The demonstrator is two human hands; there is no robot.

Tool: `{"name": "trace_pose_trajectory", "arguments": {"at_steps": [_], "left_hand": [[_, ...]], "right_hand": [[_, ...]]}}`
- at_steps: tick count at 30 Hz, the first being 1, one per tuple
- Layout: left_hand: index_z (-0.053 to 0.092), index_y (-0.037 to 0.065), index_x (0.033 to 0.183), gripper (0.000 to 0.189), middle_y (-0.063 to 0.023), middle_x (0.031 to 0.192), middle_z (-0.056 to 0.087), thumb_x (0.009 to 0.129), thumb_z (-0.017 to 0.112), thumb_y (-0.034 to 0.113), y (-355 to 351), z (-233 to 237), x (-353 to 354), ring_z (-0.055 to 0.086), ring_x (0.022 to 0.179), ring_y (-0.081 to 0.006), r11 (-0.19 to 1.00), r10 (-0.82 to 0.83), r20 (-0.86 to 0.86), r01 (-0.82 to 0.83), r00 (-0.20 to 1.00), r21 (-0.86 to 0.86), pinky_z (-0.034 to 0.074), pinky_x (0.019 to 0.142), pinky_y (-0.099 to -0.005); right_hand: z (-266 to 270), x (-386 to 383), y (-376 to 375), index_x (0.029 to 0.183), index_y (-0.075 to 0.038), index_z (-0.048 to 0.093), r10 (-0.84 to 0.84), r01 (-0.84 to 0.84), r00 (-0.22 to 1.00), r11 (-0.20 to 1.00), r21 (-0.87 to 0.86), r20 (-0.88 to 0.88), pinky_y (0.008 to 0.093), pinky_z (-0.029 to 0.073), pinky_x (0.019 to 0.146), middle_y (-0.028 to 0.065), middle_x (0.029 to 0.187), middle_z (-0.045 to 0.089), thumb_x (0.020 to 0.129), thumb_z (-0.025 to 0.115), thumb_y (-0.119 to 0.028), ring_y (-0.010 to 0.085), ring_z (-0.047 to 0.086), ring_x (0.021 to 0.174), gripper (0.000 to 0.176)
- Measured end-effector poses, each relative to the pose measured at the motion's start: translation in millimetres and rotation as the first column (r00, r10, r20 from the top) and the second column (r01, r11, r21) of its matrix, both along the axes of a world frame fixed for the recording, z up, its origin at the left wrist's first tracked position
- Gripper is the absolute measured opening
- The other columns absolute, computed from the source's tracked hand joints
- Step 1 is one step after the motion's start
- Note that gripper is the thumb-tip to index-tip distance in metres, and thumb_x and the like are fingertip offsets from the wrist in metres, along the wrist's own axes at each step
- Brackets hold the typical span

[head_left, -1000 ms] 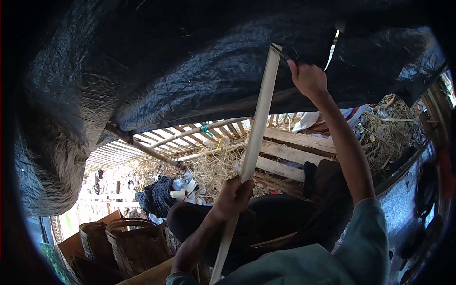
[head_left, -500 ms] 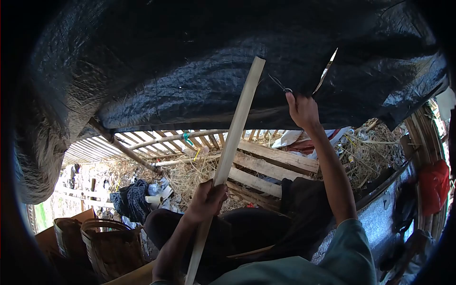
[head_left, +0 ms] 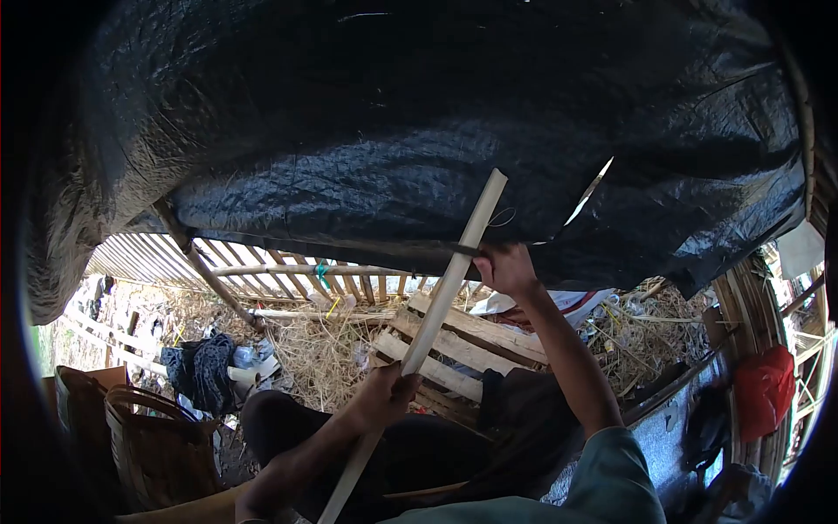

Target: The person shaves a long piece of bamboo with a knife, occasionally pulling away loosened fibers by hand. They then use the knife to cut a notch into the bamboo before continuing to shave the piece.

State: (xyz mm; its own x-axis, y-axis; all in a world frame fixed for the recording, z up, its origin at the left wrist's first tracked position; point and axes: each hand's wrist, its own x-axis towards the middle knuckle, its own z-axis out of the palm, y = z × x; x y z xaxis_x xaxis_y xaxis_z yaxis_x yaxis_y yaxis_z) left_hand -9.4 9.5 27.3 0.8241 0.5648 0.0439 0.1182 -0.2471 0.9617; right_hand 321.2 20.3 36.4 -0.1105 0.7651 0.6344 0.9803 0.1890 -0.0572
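My right hand has dropped from the top end of the bamboo strip to a spot about a third of the way down it. The strip itself now leans lower and further toward 1 o'clock than half a second ago. My head has tipped too, so the ground has slid toward 6 o'clock. I judge that the working point has travelled down the strip from its tip, leaving the top stretch above my right hand.

The black tarpaulin sags across the whole upper view, from 9 o'clock over 12 to 3, with a bright slit at 2 o'clock. Under it, just past centre toward 5 o'clock, a wooden pallet lies on straw. A bamboo fence runs at 9 o'clock. A woven basket stands at 8 o'clock, and something red hangs at 4 o'clock.

The strip runs from the bottom edge near 6 o'clock up to its cut end against the tarpaulin. My left hand is at 6 o'clock, wrapped tight around the strip's lower half and propping it over my lap. My right hand sits just right of centre, fisted on a thin dark tool that lies across the strip and touches it. I cannot tell whether it is a blade. A fine curl hangs off the strip just above that contact.
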Motion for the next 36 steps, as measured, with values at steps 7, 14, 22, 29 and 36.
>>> {"name": "trace_pose_trajectory", "arguments": {"at_steps": [7,14,22,29,36], "left_hand": [[0.053,0.002,0.086,0.014,-0.002,0.061,0.052,0.093,0.054,0.015,-7.8,-3.2,-3.2,0.05,0.052,-0.0076,0.954,-0.118,-0.058,0.097,0.991,-0.282,0.04,0.044,-0.0272],[0.054,0.003,0.088,0.018,-0.001,0.063,0.052,0.095,0.051,0.019,-1.2,-8.5,-3.5,0.049,0.049,-0.0075,0.978,-0.025,-0.009,0.023,1.0,-0.207,0.038,0.042,-0.0259],[0.052,0.003,0.09,0.019,-0.0009,0.058,0.048,0.097,0.048,0.019,22.9,27.4,-12.7,0.043,0.037,-0.0068,0.885,-0.013,-0.077,-0.025,0.997,-0.466,0.033,0.034,-0.023],[0.05,0.001,0.092,0.017,-0.0019,0.059,0.049,0.097,0.047,0.017,34.9,46.7,-22.3,0.044,0.037,-0.0062,0.915,0.101,0.017,-0.086,0.995,-0.393,0.032,0.032,-0.0226],[0.052,-0.001,0.09,0.013,-0.0013,0.062,0.052,0.094,0.053,0.012,41.1,27.6,-22.0,0.053,0.047,-0.0081,0.95,0.13,0.058,-0.108,0.99,-0.292,0.043,0.04,-0.025]], "right_hand": [[21.2,64.9,-0.1,0.074,0.0,0.062,-0.656,0.674,0.693,0.737,-0.054,-0.3,0.0521,0.051,0.059,0.0252,0.071,0.062,0.098,0.037,-0.038,0.0456,0.062,0.069,0.052],[15.9,40.8,-11.5,0.071,-0.001,0.059,-0.339,0.371,0.899,0.926,0.068,-0.277,0.0524,0.046,0.055,0.0249,0.063,0.057,0.097,0.041,-0.032,0.0458,0.058,0.064,0.044],[33.8,-26.6,-20.5,0.074,-0.004,0.059,-0.092,0.058,0.979,0.982,-0.182,-0.183,0.0429,0.046,0.053,0.0144,0.058,0.056,0.09,0.055,-0.024,0.0364,0.059,0.058,0.027],[45.6,-97.6,-30.1,0.078,-0.003,0.057,0.054,-0.12,0.96,0.965,-0.231,-0.275,0.0421,0.041,0.05,0.0152,0.058,0.051,0.088,0.057,-0.02,0.0353,0.055,0.055,0.02],[20.6,-151.4,-30.8,0.076,-0.006,0.059,0.184,-0.232,0.962,0.94,-0.25,-0.203,0.0372,0.048,0.046,0.0076,0.056,0.058,0.085,0.064,-0.031,0.0267,0.06,0.049,0.026]]}}
